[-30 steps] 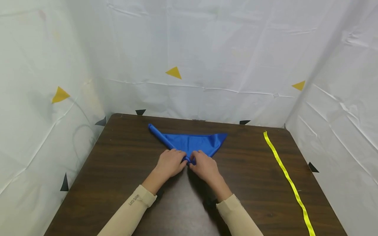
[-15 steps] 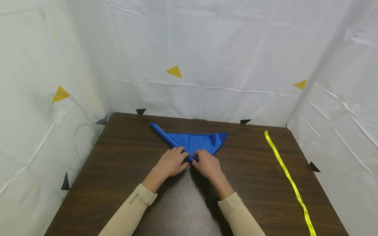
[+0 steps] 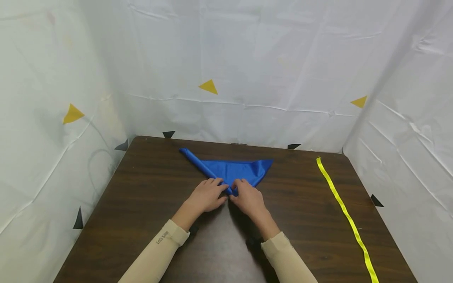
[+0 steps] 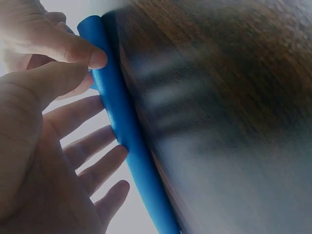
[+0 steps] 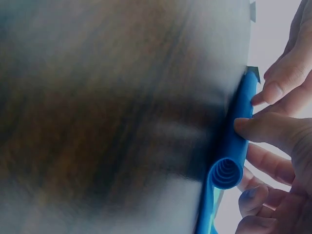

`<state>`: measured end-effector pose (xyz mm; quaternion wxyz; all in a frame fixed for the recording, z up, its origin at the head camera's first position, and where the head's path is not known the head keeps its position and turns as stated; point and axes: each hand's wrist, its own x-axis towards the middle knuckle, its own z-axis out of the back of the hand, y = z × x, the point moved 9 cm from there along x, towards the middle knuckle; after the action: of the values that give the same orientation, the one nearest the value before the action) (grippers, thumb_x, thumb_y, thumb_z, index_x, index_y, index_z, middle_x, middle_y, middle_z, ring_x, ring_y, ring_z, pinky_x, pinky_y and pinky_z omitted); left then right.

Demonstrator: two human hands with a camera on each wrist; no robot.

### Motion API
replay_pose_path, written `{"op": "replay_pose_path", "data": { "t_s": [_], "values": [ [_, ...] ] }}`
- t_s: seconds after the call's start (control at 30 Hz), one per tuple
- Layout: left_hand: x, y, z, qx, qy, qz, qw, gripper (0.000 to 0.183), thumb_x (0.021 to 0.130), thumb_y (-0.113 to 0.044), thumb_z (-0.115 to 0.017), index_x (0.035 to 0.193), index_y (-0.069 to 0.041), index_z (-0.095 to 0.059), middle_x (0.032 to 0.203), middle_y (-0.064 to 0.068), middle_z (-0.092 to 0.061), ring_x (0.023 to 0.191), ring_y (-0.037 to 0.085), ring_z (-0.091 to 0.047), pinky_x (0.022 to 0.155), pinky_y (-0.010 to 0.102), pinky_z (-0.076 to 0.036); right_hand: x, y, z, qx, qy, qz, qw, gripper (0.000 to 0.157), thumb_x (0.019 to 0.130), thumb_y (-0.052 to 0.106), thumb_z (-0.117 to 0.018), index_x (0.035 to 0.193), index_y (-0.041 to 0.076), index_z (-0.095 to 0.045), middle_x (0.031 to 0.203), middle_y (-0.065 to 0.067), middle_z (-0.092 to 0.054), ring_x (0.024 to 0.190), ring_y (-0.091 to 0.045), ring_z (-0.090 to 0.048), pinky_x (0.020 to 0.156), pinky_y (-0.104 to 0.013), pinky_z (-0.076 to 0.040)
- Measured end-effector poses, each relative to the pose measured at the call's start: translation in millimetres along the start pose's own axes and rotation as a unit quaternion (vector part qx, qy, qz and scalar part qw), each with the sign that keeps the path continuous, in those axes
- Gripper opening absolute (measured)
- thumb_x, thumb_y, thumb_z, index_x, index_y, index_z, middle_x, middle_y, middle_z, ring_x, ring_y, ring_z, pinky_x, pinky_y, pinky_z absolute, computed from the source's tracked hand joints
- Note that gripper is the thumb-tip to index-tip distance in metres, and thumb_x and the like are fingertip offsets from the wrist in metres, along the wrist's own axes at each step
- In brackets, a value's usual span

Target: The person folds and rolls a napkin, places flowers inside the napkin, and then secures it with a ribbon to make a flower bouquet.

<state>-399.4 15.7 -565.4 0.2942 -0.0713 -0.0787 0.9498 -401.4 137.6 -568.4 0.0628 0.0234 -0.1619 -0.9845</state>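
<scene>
A shiny blue cloth (image 3: 244, 169) lies near the back of the table, its left edge wound into a tight roll (image 3: 194, 159) that slants down to both hands. The right hand (image 3: 247, 198) pinches the near end of this roll, thumb on one side and fingers behind. My left hand (image 3: 205, 195) rests its fingertips along the roll just left of there, fingers spread in the left wrist view. From the right wrist, the spiral end (image 5: 225, 174) of the roll shows. The two thumbs are close together.
On the right side of the dark wooden table (image 3: 141, 220) runs a long yellow ribbon (image 3: 341, 206). White sheeting (image 3: 265, 59) with yellow and black triangle markers encloses the back and both sides.
Both hands have shifted slightly right along with the roll. The roll has turned a little further over the flat part of the cloth.
</scene>
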Motion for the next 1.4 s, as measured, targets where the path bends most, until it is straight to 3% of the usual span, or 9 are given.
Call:
{"op": "replay_pose_path", "data": {
  "t_s": [0.23, 0.5, 0.7, 0.9, 1.1, 1.4],
  "values": [
    [3.1, 4.0, -7.3, -0.018, 0.010, 0.006, 0.9998, 0.054, 0.110, -0.047, -0.060, 0.158, -0.023, -0.054, 0.168, 0.010, -0.045, 0.154, 0.035, -0.045, 0.125, 0.055, -0.038, 2, -3, -0.1, -0.011, 0.010, -0.009, 1.000, 0.026, 0.096, 0.034, -0.082, 0.114, 0.017, -0.073, 0.105, -0.001, -0.070, 0.088, -0.023, -0.069, 0.073, -0.050, -0.058],
    [4.5, 7.4, -8.4, -0.019, 0.009, 0.024, 0.9995, 0.058, 0.109, -0.047, -0.062, 0.160, -0.024, -0.052, 0.170, 0.011, -0.042, 0.156, 0.035, -0.041, 0.126, 0.056, -0.036, 5, -10, -0.6, -0.001, 0.029, -0.028, 0.999, 0.026, 0.100, 0.036, -0.077, 0.117, 0.015, -0.074, 0.113, -0.004, -0.073, 0.090, -0.024, -0.069, 0.076, -0.051, -0.059],
    [6.7, 6.3, -12.4, -0.016, 0.015, 0.025, 0.9995, 0.061, 0.109, -0.046, -0.061, 0.164, -0.025, -0.046, 0.173, 0.011, -0.037, 0.159, 0.035, -0.038, 0.129, 0.055, -0.032, 5, -12, 2.6, 0.002, 0.020, -0.031, 0.999, 0.028, 0.101, 0.036, -0.075, 0.119, 0.015, -0.075, 0.109, -0.005, -0.072, 0.085, -0.022, -0.066, 0.074, -0.051, -0.058],
    [9.6, 5.5, -10.7, -0.025, 0.013, 0.028, 0.9992, 0.061, 0.109, -0.043, -0.063, 0.165, -0.025, -0.045, 0.174, 0.011, -0.037, 0.159, 0.036, -0.037, 0.129, 0.056, -0.031, 6, -16, -0.8, -0.005, 0.006, -0.032, 0.999, 0.036, 0.097, 0.038, -0.081, 0.124, 0.017, -0.068, 0.115, -0.005, -0.071, 0.093, -0.025, -0.070, 0.079, -0.054, -0.060],
    [11.5, 4.5, -7.8, -0.017, -0.010, 0.020, 0.9996, 0.057, 0.108, -0.041, -0.065, 0.161, -0.024, -0.051, 0.170, 0.010, -0.043, 0.156, 0.035, -0.041, 0.127, 0.057, -0.034, 6, -16, -2.7, -0.019, 0.002, -0.032, 0.999, 0.031, 0.098, 0.035, -0.081, 0.121, 0.016, -0.070, 0.113, -0.005, -0.074, 0.100, -0.026, -0.072, 0.084, -0.053, -0.061],
    [15.9, 5.6, -7.5, 0.001, -0.050, -0.001, 0.9988, 0.046, 0.107, -0.040, -0.068, 0.151, -0.027, -0.062, 0.158, 0.008, -0.055, 0.145, 0.033, -0.051, 0.115, 0.055, -0.046, -1, -10, 1.3, -0.018, 0.032, -0.020, 0.999, 0.030, 0.098, 0.035, -0.080, 0.121, 0.017, -0.075, 0.113, -0.005, -0.075, 0.097, -0.024, -0.072, 0.078, -0.050, -0.060]
  ]
}}
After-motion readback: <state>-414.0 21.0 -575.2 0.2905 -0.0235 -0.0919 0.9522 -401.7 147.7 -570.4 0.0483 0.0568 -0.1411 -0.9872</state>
